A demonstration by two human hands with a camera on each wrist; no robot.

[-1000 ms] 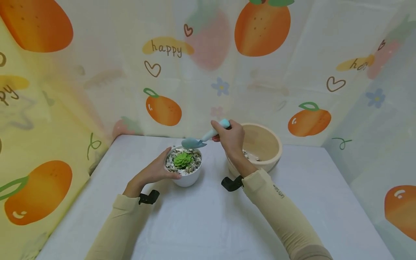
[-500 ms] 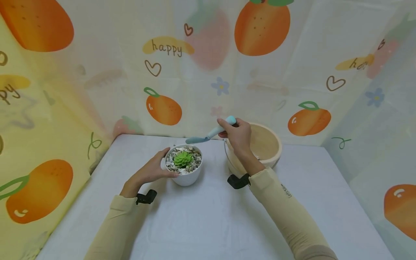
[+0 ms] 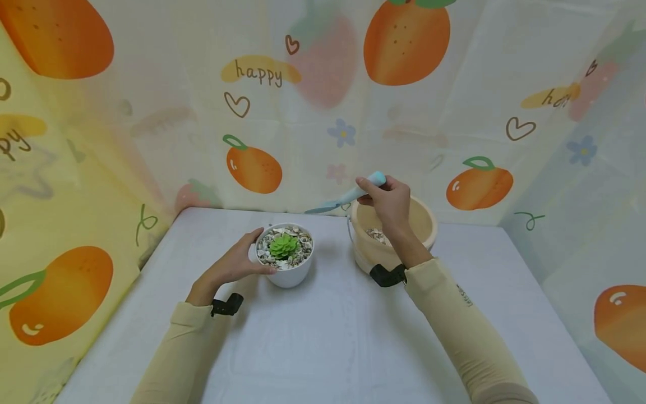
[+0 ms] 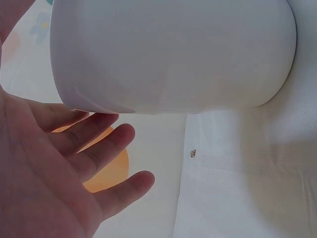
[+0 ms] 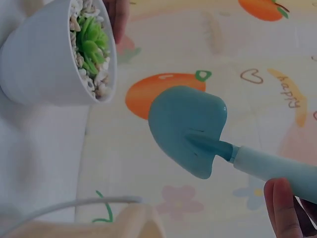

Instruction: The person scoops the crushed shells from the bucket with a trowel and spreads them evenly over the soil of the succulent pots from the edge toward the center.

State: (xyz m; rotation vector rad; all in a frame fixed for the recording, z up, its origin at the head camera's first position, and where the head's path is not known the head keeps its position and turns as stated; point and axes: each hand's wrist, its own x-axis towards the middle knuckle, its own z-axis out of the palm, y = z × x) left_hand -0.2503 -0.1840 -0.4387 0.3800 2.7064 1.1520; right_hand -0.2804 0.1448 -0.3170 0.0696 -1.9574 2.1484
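A white pot [image 3: 289, 276] stands on the table, with a green succulent [image 3: 284, 246] set among pale pebbles [image 3: 305, 242]. My left hand [image 3: 233, 265] spans its left side, thumb at the front and fingers toward the back. The left wrist view shows those fingers fairly straight, some fingertips at the edge of the pot [image 4: 173, 54]. My right hand [image 3: 391, 205] grips the handle of a light-blue garden trowel [image 3: 348, 196], raised above the table. Its blade [image 5: 183, 129] points left and looks bare in the right wrist view.
A beige bucket [image 3: 365, 255] with a wire handle stands right of the pot, below my right hand, with pebbles [image 3: 377, 235] inside. A tiny striped bit [image 4: 193, 153] lies near the table's edge. Fruit-printed cloth hangs behind the table and at both sides.
My right hand has moved right and upward with the trowel, from above the pot to above the bucket. My left hand has eased back slightly at the pot, which stays in place.
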